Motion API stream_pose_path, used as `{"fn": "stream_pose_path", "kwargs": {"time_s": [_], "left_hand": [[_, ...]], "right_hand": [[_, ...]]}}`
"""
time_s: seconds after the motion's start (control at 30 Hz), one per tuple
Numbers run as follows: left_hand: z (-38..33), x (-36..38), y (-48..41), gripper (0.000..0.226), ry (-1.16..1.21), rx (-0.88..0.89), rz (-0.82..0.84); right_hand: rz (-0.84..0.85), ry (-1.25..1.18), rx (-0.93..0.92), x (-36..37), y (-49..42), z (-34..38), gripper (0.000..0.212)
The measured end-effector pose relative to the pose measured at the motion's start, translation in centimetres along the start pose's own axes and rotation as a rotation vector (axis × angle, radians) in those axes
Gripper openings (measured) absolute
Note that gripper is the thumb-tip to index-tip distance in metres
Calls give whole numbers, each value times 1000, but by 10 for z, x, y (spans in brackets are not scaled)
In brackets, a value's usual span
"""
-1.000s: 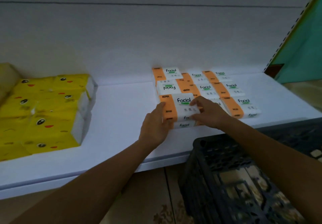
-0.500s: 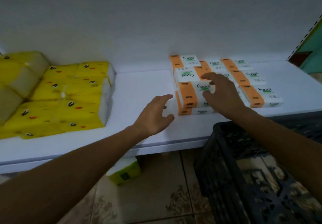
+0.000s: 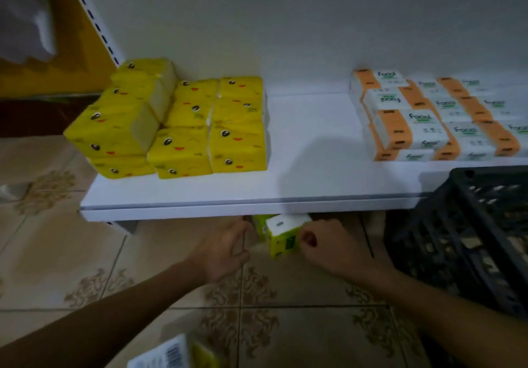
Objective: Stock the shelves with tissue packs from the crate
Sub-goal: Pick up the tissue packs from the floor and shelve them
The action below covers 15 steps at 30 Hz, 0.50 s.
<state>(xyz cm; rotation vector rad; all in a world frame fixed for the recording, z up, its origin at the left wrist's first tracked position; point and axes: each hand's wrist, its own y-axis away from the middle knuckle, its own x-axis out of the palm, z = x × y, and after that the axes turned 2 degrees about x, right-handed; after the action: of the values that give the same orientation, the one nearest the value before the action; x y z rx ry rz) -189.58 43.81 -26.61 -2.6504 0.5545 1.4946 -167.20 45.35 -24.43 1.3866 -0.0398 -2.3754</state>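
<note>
A yellow-green tissue pack [image 3: 283, 237] lies on the tiled floor just under the front edge of the white shelf [image 3: 257, 206]. My right hand [image 3: 328, 249] grips the pack's right side with curled fingers. My left hand [image 3: 224, 250] hovers close to the pack's left side, fingers loosely curled, with a small gap to the pack. The black plastic crate [image 3: 471, 239] stands on the floor at the right. Orange-and-white "Facial" packs [image 3: 428, 118] sit stacked on the shelf's right part. Part of a second green pack [image 3: 258, 223] shows behind the first.
Yellow duck-face tissue packs [image 3: 185, 127] are stacked on the shelf's left part, with bare shelf between them and the Facial packs. Another pack with a barcode [image 3: 177, 353] lies on the floor near the bottom edge. A yellow panel stands at the far left.
Both hands left the Facial packs on the shelf and dropped to the floor below it. My right hand took hold of the yellow-green pack. The view swung left and down.
</note>
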Motion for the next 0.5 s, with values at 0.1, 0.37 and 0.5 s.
{"fn": "stream_pose_path", "kwargs": {"time_s": [0.1, 0.37, 0.5], "left_hand": [[7, 5, -7, 74, 19, -19, 40], [-2, 23, -24, 79, 61, -52, 192], [-7, 30, -19, 73, 126, -35, 173]], "right_hand": [[47, -112, 238, 25, -6, -14, 25], [85, -552, 291, 13, -21, -15, 65], [114, -551, 413, 19, -27, -19, 46]]}}
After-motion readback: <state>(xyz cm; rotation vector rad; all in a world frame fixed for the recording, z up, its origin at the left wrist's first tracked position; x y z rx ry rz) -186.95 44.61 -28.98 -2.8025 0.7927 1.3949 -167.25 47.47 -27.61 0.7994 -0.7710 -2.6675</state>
